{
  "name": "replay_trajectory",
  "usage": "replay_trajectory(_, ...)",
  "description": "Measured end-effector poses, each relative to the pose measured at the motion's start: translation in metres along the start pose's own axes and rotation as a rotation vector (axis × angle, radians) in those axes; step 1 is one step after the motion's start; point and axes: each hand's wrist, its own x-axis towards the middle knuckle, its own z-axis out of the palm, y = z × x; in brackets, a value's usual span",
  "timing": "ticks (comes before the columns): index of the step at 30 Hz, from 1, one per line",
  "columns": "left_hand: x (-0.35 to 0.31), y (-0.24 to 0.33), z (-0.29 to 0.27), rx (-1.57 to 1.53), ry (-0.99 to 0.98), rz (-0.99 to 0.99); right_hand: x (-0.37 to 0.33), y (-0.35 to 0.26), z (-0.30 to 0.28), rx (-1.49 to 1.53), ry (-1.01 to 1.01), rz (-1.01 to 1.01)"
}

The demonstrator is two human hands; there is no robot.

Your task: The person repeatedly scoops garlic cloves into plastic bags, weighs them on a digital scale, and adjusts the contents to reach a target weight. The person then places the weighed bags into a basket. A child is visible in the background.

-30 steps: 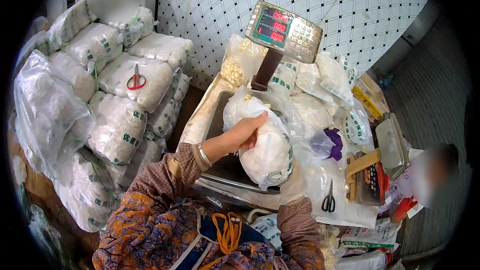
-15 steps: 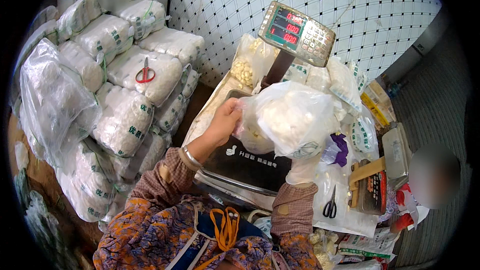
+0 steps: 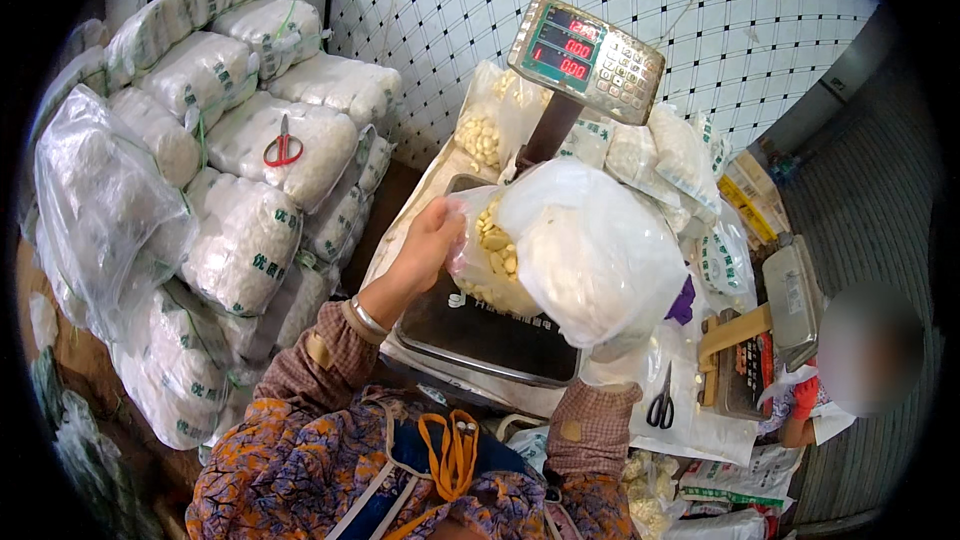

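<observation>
My left hand [image 3: 432,240] is closed on the edge of a clear plastic bag of peeled garlic cloves [image 3: 497,265], over the weighing scale's dark platform [image 3: 425,330]. Against that bag's right side bulges a white translucent plastic bag [image 3: 605,260] with pale contents I cannot make out. My right hand [image 3: 612,355], in a whitish glove, holds this bag from below; its fingers are hidden behind the plastic. Above them stands the scale's display head [image 3: 587,60], with lit red digits and a keypad.
Filled white bags [image 3: 240,240] are stacked at the left, with red-handled scissors [image 3: 283,148] on top. Behind the scale stands another garlic bag [image 3: 480,135]. Black scissors [image 3: 661,400] and a wooden-handled tool [image 3: 735,335] lie at right. A co-worker's red-gloved hand [image 3: 805,397] shows at far right.
The white bag has tipped and swung slightly to the right and nearer. My left hand has moved slightly left, and the garlic cloves now show clearly. The scale's upper reading has changed.
</observation>
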Motion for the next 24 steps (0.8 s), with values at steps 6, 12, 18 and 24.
replay_trajectory(6,-0.035,0.027,0.008,0.819,0.131,0.708,-0.044,-0.016,-0.004,-0.007,-0.035,0.068)
replay_trajectory(12,-0.084,0.024,0.024,0.104,-0.621,-0.691,-0.048,-0.039,-0.019,0.128,0.074,0.463)
replay_trajectory(18,-0.069,-0.004,0.063,-0.471,-0.52,-0.537,-0.034,-0.064,-0.043,-0.831,-0.348,0.35)
replay_trajectory(24,-0.067,-0.018,0.081,-0.799,-0.548,-0.454,-0.032,-0.127,-0.047,-0.789,-0.546,0.385)
